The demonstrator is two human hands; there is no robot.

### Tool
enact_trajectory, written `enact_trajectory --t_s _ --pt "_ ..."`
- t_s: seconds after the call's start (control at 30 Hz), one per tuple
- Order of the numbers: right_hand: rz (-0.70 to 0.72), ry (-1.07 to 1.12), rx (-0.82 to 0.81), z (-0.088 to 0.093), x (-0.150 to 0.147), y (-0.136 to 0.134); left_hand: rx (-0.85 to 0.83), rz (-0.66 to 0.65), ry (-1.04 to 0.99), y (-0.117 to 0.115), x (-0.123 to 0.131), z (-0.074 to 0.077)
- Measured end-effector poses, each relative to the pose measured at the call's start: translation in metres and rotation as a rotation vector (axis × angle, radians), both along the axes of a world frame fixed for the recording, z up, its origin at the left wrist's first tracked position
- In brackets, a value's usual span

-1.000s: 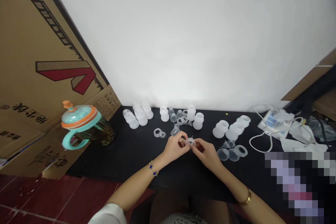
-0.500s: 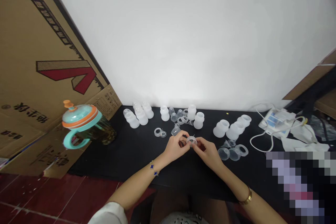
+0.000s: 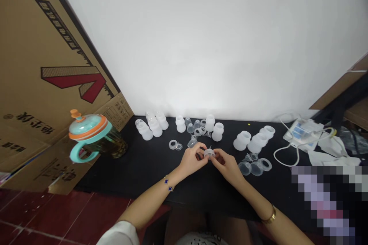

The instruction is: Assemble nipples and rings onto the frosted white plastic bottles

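Note:
Both hands meet over the black table [image 3: 143,176], pinching a clear ring [image 3: 209,153] between them. My left hand [image 3: 194,158] grips the ring's left side, and my right hand [image 3: 225,162] grips its right side. A small pointed tip rises above the ring. Just behind my left hand lies a clear cap [image 3: 192,142]. To its left are a loose ring [image 3: 173,144] and a small disc [image 3: 179,146]. Beyond my hands stand white bottles [image 3: 217,132], with clear domes [image 3: 190,128] and rings beside them.
Several capped bottles [image 3: 145,131] stand at the back left, open white bottles [image 3: 242,141] at the right with clear parts [image 3: 257,168] in front. A large teal-lidded jug [image 3: 92,138] is by the cardboard box [image 3: 23,46]. White cables [image 3: 297,157] lie far right.
The ring between my fingers has tilted flatter, and its pointed tip shows more clearly above it. Both hands have stayed nearly in place.

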State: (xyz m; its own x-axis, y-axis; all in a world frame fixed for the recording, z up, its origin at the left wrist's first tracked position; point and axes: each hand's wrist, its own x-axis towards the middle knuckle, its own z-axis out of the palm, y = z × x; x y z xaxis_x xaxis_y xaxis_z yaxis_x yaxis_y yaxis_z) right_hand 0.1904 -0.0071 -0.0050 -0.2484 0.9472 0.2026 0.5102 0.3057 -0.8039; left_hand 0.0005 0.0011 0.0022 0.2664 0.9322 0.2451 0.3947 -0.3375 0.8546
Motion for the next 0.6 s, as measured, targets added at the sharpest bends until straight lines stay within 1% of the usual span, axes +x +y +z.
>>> enact_trajectory --t_s 0.33,0.6 --pt "-0.002 0.009 0.000 0.0029 -0.0019 -0.0018 0.040 0.016 0.030 -0.0022 0.0016 0.0004" --pt "0.000 0.011 0.005 -0.0009 -0.0018 -0.0021 0.029 0.020 0.052 -0.0038 0.0020 0.0020"
